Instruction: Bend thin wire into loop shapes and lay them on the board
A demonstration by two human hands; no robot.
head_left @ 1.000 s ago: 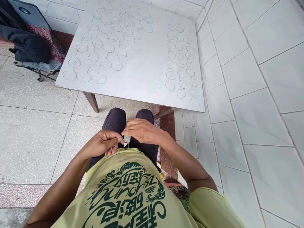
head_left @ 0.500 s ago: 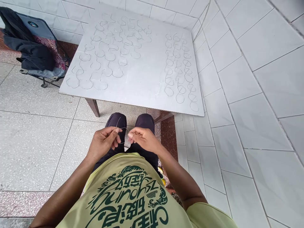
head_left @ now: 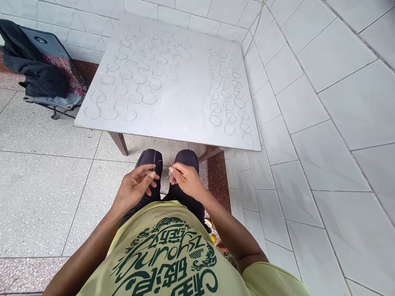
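Note:
A thin curved wire (head_left: 166,177) hangs between my two hands, above my dark-trousered knees. My left hand (head_left: 137,183) has its thumb and fingers close together at the wire's left part, where one end sticks up past the fingertips. With thumb and forefinger my right hand (head_left: 185,178) pinches the loop's right side. Both hands are in front of the white table (head_left: 180,119). On its left half lie several S-shaped wires (head_left: 126,114), and on the right several wires bent into closed figure-eight loops (head_left: 230,123).
A folding chair (head_left: 57,45) with dark clothing (head_left: 40,76) on it stands left of the table. White tiled wall (head_left: 308,123) runs along the right side and behind the table. A cable (head_left: 255,31) hangs in the corner. Speckled floor (head_left: 40,197) lies to the left.
The wire has turned between my hands, and its loop now shows wider. My right hand's pinch has shifted slightly along the loop. The whole view has shifted a little.

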